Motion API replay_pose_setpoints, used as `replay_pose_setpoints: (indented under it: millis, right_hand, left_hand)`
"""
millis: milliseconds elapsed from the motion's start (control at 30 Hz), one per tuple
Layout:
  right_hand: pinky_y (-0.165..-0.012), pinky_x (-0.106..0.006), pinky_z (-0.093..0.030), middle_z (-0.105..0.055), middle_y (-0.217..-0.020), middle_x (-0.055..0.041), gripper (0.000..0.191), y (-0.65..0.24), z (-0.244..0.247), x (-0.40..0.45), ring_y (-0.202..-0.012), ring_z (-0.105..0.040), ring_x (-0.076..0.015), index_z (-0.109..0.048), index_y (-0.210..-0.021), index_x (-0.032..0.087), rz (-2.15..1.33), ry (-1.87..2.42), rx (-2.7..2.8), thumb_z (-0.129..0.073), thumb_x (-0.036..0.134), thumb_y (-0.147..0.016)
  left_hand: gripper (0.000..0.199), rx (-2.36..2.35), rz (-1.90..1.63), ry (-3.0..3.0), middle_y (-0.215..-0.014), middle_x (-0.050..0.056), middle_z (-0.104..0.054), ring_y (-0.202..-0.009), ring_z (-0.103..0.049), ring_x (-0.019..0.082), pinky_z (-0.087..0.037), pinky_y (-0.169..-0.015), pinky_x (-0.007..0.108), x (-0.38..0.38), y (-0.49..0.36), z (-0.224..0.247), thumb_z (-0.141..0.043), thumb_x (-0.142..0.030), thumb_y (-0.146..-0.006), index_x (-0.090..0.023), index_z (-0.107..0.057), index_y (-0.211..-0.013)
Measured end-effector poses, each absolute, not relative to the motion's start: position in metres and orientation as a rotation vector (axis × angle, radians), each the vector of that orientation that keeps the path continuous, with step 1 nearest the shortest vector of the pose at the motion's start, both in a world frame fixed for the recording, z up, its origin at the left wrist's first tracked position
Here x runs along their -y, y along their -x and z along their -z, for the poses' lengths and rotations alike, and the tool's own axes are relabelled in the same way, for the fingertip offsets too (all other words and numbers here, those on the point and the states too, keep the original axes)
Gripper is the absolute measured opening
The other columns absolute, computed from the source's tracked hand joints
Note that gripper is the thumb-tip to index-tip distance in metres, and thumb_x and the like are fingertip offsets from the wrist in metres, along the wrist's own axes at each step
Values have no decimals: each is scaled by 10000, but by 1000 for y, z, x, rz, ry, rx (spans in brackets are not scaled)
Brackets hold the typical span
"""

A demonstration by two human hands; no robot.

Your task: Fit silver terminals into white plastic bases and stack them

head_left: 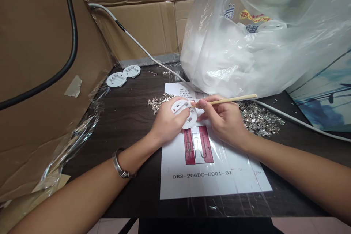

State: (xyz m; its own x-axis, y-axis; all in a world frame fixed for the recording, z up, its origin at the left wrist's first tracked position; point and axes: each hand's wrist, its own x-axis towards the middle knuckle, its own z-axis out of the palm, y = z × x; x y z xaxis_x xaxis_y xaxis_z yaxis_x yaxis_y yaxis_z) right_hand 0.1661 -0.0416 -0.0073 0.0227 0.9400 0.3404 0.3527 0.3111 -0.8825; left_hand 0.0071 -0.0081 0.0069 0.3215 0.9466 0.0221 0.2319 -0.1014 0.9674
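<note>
My left hand (169, 120) is closed on a round white plastic disc (192, 120) with small cutouts, its thumb lying across the front. From the right, my right hand (223, 117) pinches a thin wooden stick (233, 99) like a chopstick. One end of the stick meets the disc's right edge; the other points out to the right. Under both hands lies a printed sheet (175, 188) with a red and white diagram. Small metal pieces are heaped on the left (157, 103) and in a larger pile on the right (260, 119), partly behind my right hand.
Two similar white discs (116, 79) lie at the back left of the dark table (123, 117). A large clear plastic bag (233, 62) of white parts fills the back right. A white cable (142, 48) crosses behind the sheet. Cardboard walls (145, 29) stand left and behind.
</note>
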Motion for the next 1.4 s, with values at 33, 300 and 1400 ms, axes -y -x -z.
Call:
replay_pose_setpoints:
  millis: [33,300,1400]
  right_hand:
    - [-546,-209,-528,-672,-905,-40,315,-166,7,41,-690,-638,-110,-695,-709,165,-700,1239,1544,-533,314,-934]
    - [-602,-242,-537,-681,-886,-27,323,-166,7,41,-704,-635,-115,-685,-671,177,-585,1279,1622,-516,267,-932]
    - [-499,-209,-490,-668,-766,-26,294,-167,9,43,-572,-645,-107,-642,-815,145,-798,1237,1482,-525,380,-946]
  left_hand:
    - [122,-1110,-880,-1575,-708,9,-628,-613,-556,108,-431,-549,215,8,-7,-6,-581,-185,-740,-132,-630,-838]
    - [129,-1143,-863,-1629,-714,18,-638,-615,-564,122,-434,-557,231,8,-8,-4,-581,-196,-752,-138,-646,-846]
    - [143,-1140,-887,-1540,-725,20,-649,-604,-571,117,-447,-530,221,8,-9,-6,-584,-192,-740,-141,-657,-853]
